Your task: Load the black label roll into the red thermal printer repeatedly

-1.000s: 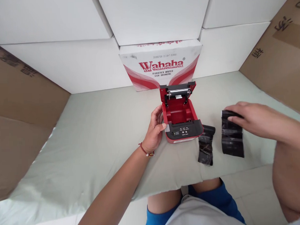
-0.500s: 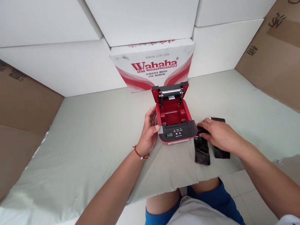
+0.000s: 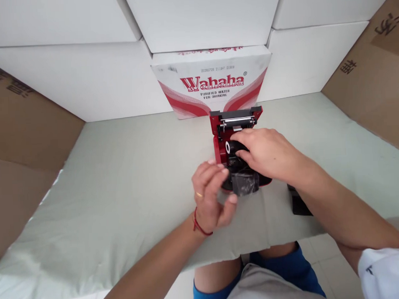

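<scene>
A small red and black label printer (image 3: 220, 154) stands on the cloth with its lid (image 3: 236, 114) raised. My right hand (image 3: 270, 152) grips a black roll (image 3: 232, 147) with a white core, over the printer's open compartment. From this roll a shiny, wrinkled black strip (image 3: 245, 183) hangs down across the printer's front panel. Close to the strip, at the printer's near left corner, is my left hand (image 3: 211, 192), its fingers apart and slightly curled. Whether its fingertips touch the strip I cannot tell. The right hand and the roll hide much of the compartment.
Another black flat item (image 3: 300, 203) lies to the right, partly under my right forearm. A Wahaha water carton (image 3: 213, 83) stands behind the printer against white boxes (image 3: 201, 18). Brown cardboard boxes (image 3: 24, 116) flank the green cloth (image 3: 122, 187).
My right hand has lifted the black roll from the cloth at the right and carried it over the printer. The left hand has let go of the printer's side and come nearer.
</scene>
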The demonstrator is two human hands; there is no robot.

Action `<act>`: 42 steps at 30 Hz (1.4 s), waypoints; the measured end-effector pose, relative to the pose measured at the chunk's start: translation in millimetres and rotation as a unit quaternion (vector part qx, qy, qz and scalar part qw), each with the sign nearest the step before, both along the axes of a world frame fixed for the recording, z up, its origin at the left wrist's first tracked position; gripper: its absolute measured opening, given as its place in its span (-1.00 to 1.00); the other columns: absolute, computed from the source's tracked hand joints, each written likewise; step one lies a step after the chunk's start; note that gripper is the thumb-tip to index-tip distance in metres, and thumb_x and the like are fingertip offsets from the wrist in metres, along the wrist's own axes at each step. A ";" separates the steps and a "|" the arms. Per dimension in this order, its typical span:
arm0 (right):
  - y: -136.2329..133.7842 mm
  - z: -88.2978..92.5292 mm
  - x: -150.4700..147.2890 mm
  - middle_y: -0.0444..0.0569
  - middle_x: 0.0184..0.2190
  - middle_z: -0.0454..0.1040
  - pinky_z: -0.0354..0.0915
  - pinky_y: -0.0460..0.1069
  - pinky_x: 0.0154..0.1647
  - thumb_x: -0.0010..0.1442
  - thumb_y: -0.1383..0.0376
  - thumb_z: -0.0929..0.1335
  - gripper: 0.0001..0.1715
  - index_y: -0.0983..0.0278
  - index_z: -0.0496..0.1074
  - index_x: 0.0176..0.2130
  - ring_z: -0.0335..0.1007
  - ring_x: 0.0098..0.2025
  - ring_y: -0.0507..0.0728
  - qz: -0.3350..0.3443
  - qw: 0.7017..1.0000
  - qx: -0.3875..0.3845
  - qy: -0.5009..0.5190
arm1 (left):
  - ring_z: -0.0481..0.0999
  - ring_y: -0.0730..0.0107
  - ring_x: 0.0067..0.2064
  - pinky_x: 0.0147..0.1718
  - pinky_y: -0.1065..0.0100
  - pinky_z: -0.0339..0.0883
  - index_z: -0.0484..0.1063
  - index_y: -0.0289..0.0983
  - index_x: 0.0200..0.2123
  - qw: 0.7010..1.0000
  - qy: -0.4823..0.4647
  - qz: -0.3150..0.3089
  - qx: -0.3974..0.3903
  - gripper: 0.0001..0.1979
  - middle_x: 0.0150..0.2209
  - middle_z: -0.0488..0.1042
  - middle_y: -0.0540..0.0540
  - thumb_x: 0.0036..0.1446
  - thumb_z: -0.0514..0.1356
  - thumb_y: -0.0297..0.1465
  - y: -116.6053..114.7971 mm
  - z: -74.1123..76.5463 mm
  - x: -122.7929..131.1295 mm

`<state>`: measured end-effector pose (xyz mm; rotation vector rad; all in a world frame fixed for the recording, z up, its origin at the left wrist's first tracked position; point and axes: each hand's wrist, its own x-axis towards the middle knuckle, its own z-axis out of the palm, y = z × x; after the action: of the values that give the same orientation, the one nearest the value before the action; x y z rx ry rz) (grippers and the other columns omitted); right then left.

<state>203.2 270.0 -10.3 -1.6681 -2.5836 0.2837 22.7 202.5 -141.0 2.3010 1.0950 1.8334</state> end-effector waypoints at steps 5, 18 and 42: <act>13.5 -10.5 -19.5 0.19 -0.12 0.73 0.35 0.09 -0.25 0.37 0.41 0.30 -0.63 0.22 0.61 0.04 0.68 -0.09 0.38 -0.023 0.993 -0.026 -0.114 | 0.66 0.15 0.09 0.23 0.10 0.38 0.48 -0.22 0.24 0.994 0.101 -0.013 0.037 -0.57 -0.09 0.68 -0.12 0.32 0.18 -0.44 -8.2 9.6 11.4; -5.2 16.6 19.0 0.01 -0.01 0.73 0.48 0.16 0.11 0.55 0.22 0.26 -0.62 0.15 0.64 0.10 0.65 0.03 0.28 -0.025 0.965 0.208 0.156 | 0.61 0.21 0.02 0.17 0.16 0.30 0.60 -0.30 0.11 0.979 0.193 0.023 0.057 -0.65 -0.12 0.73 -0.12 0.28 0.23 -0.51 -13.4 13.3 14.0; -50.7 3.1 29.0 0.11 -0.01 0.76 0.51 0.05 -0.17 0.43 0.51 0.29 -0.69 0.29 0.61 -0.08 0.73 -0.03 0.25 0.098 0.994 0.020 -0.050 | 0.63 0.12 -0.01 0.12 0.10 0.37 0.46 -0.26 0.33 0.984 0.168 -0.007 0.057 -0.44 -0.10 0.69 -0.18 0.27 0.24 -0.51 -12.8 8.1 16.0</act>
<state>232.2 219.3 -7.3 -1.4533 -2.8114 0.1588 38.7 189.6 -132.9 2.7514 1.0218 1.5767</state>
